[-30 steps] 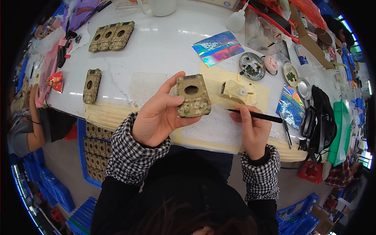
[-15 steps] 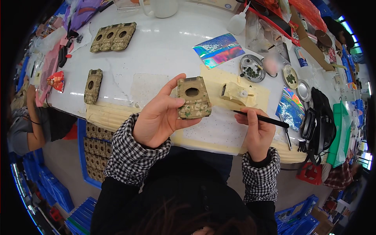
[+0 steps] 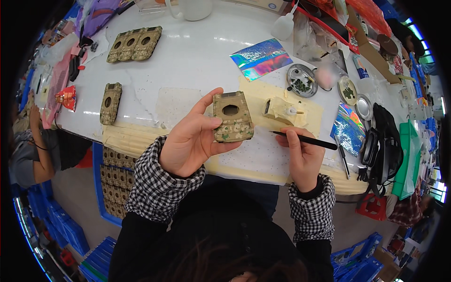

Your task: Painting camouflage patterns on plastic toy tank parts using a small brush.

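Note:
A camouflage-patterned toy tank hull [image 3: 233,123] with a round hole in its top is held up in my left hand [image 3: 188,141], thumb on its side and fingers behind. My right hand [image 3: 303,157] pinches black tweezers [image 3: 312,140], whose tip points left toward the hull and stays apart from it. Too small to make out is whether anything sits in that tip. Just beyond lies a tan taped block [image 3: 284,112] with a white nozzle. Below the hands, a white sheet dotted with small marks [image 3: 249,157] covers the table edge.
Three similar hulls [image 3: 134,44] stand together at the far left, and a single one [image 3: 111,104] nearer. A round tin of dark green bits [image 3: 301,81] sits right of centre, beside shiny holographic film [image 3: 263,58]. A blue crate [image 3: 107,207] holds several hulls below left.
My right hand has moved slightly left and up, bringing the tweezers' tip closer to the hull. My left hand and the hull have stayed nearly still.

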A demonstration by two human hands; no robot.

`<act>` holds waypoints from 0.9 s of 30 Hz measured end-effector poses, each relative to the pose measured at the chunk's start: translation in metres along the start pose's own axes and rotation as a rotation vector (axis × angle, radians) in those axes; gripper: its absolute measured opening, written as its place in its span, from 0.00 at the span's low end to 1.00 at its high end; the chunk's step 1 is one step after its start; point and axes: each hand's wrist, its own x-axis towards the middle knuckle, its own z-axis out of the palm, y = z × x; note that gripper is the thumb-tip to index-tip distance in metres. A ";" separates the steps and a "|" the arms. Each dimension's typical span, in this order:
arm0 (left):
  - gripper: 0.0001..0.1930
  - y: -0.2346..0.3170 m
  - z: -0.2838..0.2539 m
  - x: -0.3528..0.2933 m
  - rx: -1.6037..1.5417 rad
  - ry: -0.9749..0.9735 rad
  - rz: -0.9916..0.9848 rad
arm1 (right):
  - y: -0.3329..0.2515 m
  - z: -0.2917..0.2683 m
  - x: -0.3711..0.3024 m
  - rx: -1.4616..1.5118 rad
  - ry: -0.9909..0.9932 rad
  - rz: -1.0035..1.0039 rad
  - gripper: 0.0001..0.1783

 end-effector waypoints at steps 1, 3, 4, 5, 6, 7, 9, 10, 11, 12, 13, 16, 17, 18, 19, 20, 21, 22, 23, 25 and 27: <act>0.32 0.000 0.000 0.000 0.001 0.001 0.000 | 0.001 0.000 -0.001 0.008 0.006 -0.002 0.09; 0.32 0.000 0.000 0.000 0.004 0.003 0.000 | 0.001 0.001 -0.001 0.014 0.009 -0.003 0.08; 0.32 0.000 0.000 0.000 0.006 0.004 0.000 | 0.001 0.001 0.000 0.012 0.007 -0.003 0.08; 0.32 0.000 0.000 0.000 0.004 0.004 0.000 | 0.001 0.000 0.000 0.010 0.006 -0.002 0.08; 0.32 0.001 0.000 0.000 0.003 0.004 0.001 | 0.001 0.000 0.000 0.005 0.004 0.001 0.09; 0.32 0.001 0.000 0.000 0.001 0.005 0.001 | 0.000 0.000 0.000 0.000 0.002 0.004 0.09; 0.32 0.001 -0.001 0.000 0.004 0.007 0.002 | 0.001 0.000 0.000 -0.004 0.007 0.010 0.09; 0.32 0.001 -0.001 0.000 0.006 0.008 0.002 | 0.002 0.000 -0.001 -0.002 0.013 0.011 0.09; 0.32 0.001 -0.001 0.000 0.004 0.005 0.002 | 0.002 0.000 -0.001 -0.001 0.019 0.013 0.09; 0.32 0.001 -0.001 0.000 0.002 0.001 0.003 | 0.002 0.000 -0.001 0.005 0.019 0.015 0.09; 0.32 0.001 -0.001 -0.001 0.000 -0.002 0.003 | 0.002 -0.001 -0.001 0.011 0.020 0.018 0.09; 0.32 0.000 -0.002 0.000 -0.006 -0.008 -0.002 | -0.001 -0.004 -0.003 0.092 0.028 0.031 0.11; 0.31 0.000 -0.002 0.000 -0.007 -0.004 -0.003 | -0.003 -0.005 -0.002 0.131 0.027 0.033 0.11; 0.31 -0.001 -0.002 -0.001 -0.009 -0.001 -0.004 | -0.007 -0.007 -0.002 0.165 0.029 0.023 0.12; 0.31 -0.002 -0.001 -0.001 -0.010 0.003 -0.005 | -0.013 -0.010 -0.003 0.198 0.032 0.013 0.13; 0.31 -0.002 -0.001 -0.001 -0.022 -0.003 -0.023 | -0.019 -0.013 -0.004 0.233 0.035 0.002 0.14; 0.31 -0.003 0.000 -0.001 -0.034 -0.009 -0.041 | -0.026 -0.016 -0.004 0.219 0.019 -0.045 0.15; 0.31 -0.003 0.001 -0.001 -0.046 -0.015 -0.058 | -0.034 -0.016 -0.003 0.246 0.016 -0.102 0.15; 0.30 -0.004 0.002 -0.001 -0.046 -0.024 -0.071 | -0.041 -0.014 -0.003 0.271 0.014 -0.159 0.15; 0.30 -0.004 0.007 -0.001 -0.041 -0.036 -0.098 | -0.054 -0.012 -0.004 0.348 -0.016 -0.206 0.14; 0.30 -0.006 0.011 0.000 -0.020 -0.058 -0.112 | -0.054 -0.011 -0.001 0.247 -0.077 -0.294 0.13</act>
